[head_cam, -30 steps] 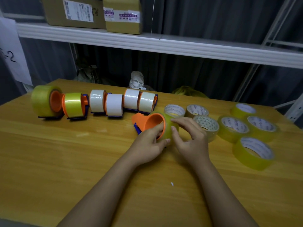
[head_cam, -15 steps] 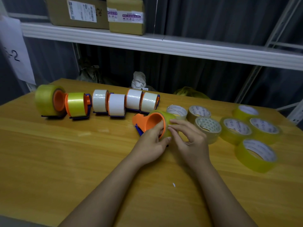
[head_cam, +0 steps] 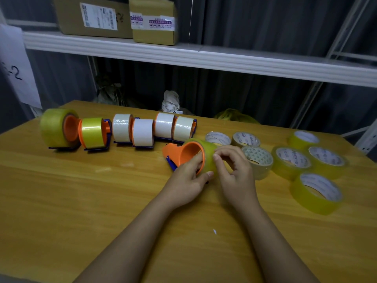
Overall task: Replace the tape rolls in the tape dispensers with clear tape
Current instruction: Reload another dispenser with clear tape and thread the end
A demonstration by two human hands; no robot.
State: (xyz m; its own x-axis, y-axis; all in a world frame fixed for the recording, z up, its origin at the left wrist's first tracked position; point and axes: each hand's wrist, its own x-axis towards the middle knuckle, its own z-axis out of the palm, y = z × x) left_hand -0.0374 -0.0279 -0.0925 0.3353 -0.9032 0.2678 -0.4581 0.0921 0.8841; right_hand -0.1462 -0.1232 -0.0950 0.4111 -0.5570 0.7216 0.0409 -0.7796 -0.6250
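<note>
Near the middle of the wooden table (head_cam: 102,201), the left hand (head_cam: 186,179) grips an orange dispenser (head_cam: 184,153) already carrying a clear tape roll (head_cam: 209,155), while the right hand (head_cam: 234,174) pinches at the roll's face. Along the far-left edge, two dispensers (head_cam: 81,131) appear refilled; four white-taped dispensers (head_cam: 153,128) seemingly await replacement. Spare clear rolls (head_cam: 306,162) lie by the right edge.
</note>
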